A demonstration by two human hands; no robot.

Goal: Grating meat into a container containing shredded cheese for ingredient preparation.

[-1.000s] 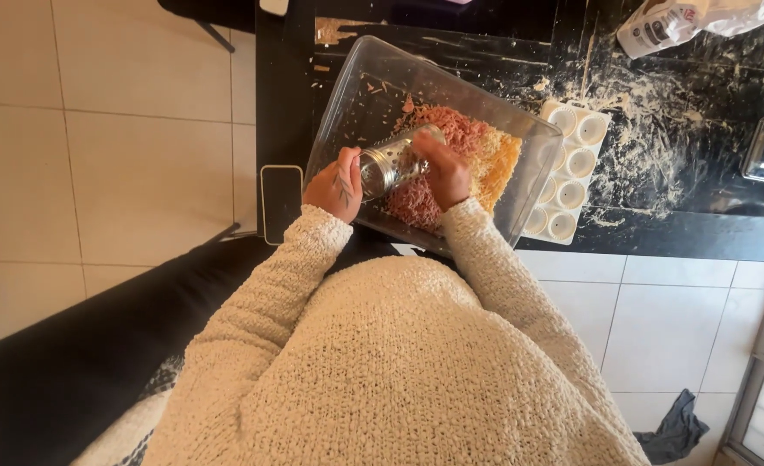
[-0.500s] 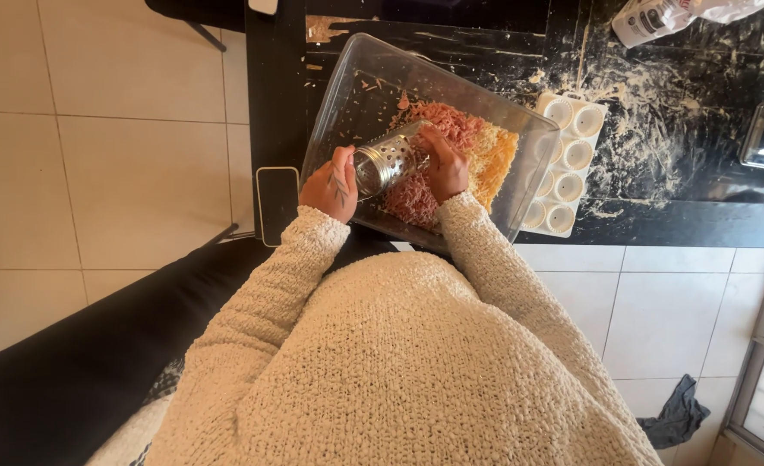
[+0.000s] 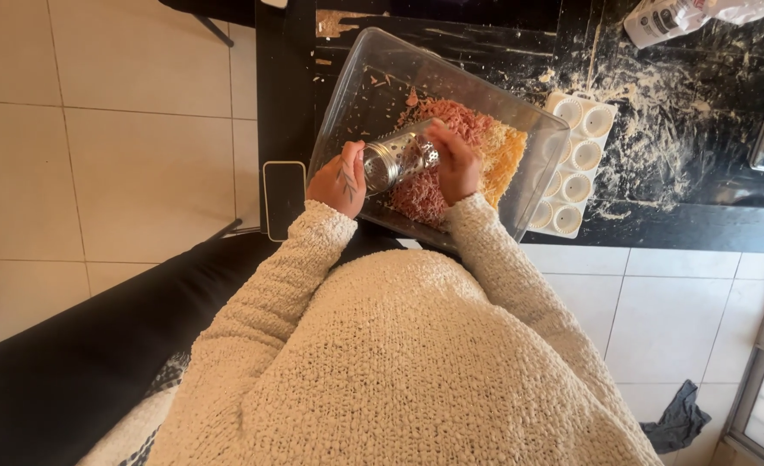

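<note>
A clear plastic tub (image 3: 373,69) sits tilted on a black countertop (image 3: 710,207), holding grated pink meat (image 3: 455,125) and grated yellow-orange cheese (image 3: 507,151). Over it I hold a round metal grater (image 3: 399,160) on its side. My left hand (image 3: 339,179) grips the grater's near end. My right hand (image 3: 455,160) presses something small against the grater's far side; what it holds is hidden by the fingers.
A white tray of small round moulds (image 3: 576,164) lies right of the tub. Flour is smeared over the counter, with a white bag (image 3: 667,17) at the back. A phone (image 3: 283,198) lies on the counter's left edge. A dark cloth (image 3: 680,423) lies on the tiled floor.
My right hand has slid slightly along the grater, back and forth. The view has shifted a little; the tub and grater stay in place.
</note>
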